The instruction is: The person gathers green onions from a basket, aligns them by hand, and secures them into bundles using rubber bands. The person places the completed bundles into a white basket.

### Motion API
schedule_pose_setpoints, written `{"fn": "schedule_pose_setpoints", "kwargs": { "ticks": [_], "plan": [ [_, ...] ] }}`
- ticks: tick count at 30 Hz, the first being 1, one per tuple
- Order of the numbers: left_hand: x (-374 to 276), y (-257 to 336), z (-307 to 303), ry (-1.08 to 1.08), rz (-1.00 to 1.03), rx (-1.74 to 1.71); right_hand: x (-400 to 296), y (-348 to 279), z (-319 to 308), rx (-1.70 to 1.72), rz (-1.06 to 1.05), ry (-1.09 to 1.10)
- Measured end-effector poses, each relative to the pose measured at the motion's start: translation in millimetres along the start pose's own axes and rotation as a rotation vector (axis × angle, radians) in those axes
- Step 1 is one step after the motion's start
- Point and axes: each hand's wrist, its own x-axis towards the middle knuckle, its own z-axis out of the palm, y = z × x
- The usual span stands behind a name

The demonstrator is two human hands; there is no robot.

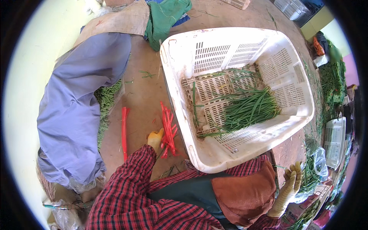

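Note:
My left hand [155, 138], in a yellowish glove, rests beside a loose pile of red plastic ties [169, 130]; its fingers point towards them, and whether it pinches one is unclear. Farther left lies a straight bundle of red ties [124, 132]. My right hand [293, 176], in a pale ribbed glove, is raised at the lower right with its fingers extended and nothing in it. Between and beyond the hands stands a large white plastic crate [189, 146], tilted in view. Inside, a pile of long green leaf stalks [251, 110] lies with scattered loose leaves.
Blue-grey cloth [72, 112] covers curly greens [106, 106] at left. Green cloth [165, 20] and tan sacking [118, 24] lie behind. At right are a plastic bag [319, 164], more leafy stalks [309, 175] and another white crate [335, 143].

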Motion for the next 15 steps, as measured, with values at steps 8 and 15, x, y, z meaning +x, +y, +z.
{"fn": "schedule_pose_setpoints", "kwargs": {
  "ticks": [8, 15],
  "plan": [
    [33, -16, 23, -0.059, 0.022, -0.344, -19, -4, 7, -0.036, 0.054, 0.006],
    [8, -25, -40, -0.015, 0.279, 0.074, -27, -4, 4, 0.01, 0.105, -0.019]
  ]
}}
